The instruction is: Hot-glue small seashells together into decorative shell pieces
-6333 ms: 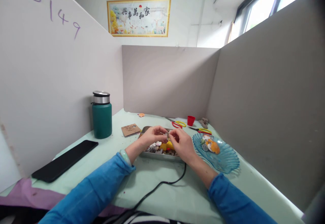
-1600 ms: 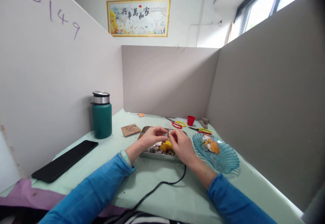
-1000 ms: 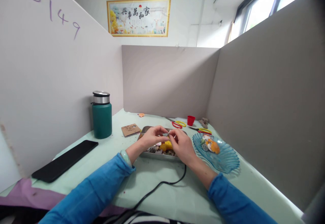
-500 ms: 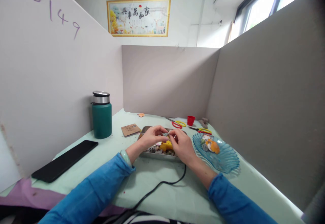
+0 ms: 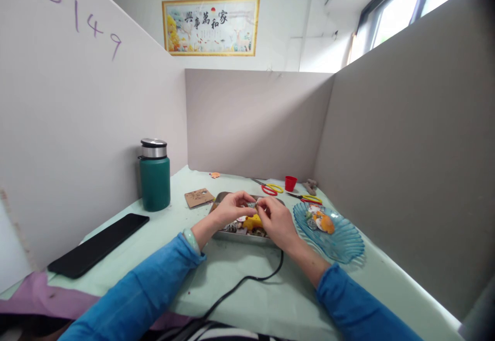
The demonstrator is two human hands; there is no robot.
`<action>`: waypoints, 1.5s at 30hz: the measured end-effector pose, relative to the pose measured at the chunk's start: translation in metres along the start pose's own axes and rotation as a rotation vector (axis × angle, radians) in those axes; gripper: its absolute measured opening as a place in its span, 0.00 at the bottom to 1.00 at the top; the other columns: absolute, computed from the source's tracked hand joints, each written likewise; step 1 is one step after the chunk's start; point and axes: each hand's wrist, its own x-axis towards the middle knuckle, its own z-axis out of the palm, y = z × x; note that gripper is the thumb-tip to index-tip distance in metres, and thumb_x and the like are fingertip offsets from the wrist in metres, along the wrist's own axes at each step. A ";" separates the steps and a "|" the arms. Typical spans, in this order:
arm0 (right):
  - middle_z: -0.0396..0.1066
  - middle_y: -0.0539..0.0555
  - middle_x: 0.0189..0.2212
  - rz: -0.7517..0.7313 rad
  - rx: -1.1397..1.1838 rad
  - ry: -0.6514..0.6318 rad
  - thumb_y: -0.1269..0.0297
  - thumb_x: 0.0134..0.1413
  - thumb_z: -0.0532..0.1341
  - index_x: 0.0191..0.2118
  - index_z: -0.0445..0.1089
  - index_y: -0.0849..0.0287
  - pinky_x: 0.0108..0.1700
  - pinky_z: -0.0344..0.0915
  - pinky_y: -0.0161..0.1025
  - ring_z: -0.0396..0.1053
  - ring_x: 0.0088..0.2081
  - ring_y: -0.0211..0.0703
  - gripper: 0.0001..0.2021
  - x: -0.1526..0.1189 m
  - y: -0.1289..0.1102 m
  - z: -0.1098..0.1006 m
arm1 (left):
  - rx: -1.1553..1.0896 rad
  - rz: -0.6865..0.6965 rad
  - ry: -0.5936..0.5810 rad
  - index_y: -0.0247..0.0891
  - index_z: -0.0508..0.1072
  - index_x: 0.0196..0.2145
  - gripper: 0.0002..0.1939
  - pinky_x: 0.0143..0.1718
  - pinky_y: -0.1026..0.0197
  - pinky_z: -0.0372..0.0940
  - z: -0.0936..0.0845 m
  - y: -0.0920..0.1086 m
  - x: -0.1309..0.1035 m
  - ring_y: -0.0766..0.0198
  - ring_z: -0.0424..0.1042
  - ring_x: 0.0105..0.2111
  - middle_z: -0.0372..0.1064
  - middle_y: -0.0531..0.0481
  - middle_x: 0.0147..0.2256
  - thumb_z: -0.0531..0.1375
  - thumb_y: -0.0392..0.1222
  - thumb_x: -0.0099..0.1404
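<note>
Both hands meet above a metal tray that holds shells, stones and a yellow starfish-like piece. My left hand has its thumb and fingertips pinched toward a small pale item. My right hand pinches at the same spot from the right, its fingertips nearly touching the left ones. The item between them is too small to name. Just right of my right hand lies a blue scalloped glass plate with orange, white and grey shells on it.
A green bottle and black phone are at the left. Behind the tray lie a brown card, two pairs of scissors and a red cup. A black cable crosses the front. Partitions enclose the table.
</note>
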 end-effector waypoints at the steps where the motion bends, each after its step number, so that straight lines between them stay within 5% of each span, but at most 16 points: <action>1: 0.67 0.51 0.29 0.000 -0.001 -0.001 0.70 0.53 0.52 0.30 0.65 0.58 0.33 0.56 0.34 0.63 0.29 0.39 0.05 0.000 0.000 0.000 | 0.002 0.001 0.000 0.32 0.70 0.34 0.18 0.27 0.67 0.59 0.000 0.000 0.000 0.70 0.64 0.25 0.66 0.53 0.25 0.67 0.42 0.46; 45: 0.68 0.51 0.31 0.023 -0.007 0.017 0.69 0.55 0.53 0.32 0.66 0.58 0.33 0.58 0.34 0.64 0.30 0.38 0.05 0.000 -0.001 0.001 | 0.015 -0.006 0.018 0.32 0.69 0.35 0.19 0.29 0.65 0.61 0.001 -0.001 0.001 0.69 0.65 0.26 0.67 0.51 0.29 0.67 0.44 0.46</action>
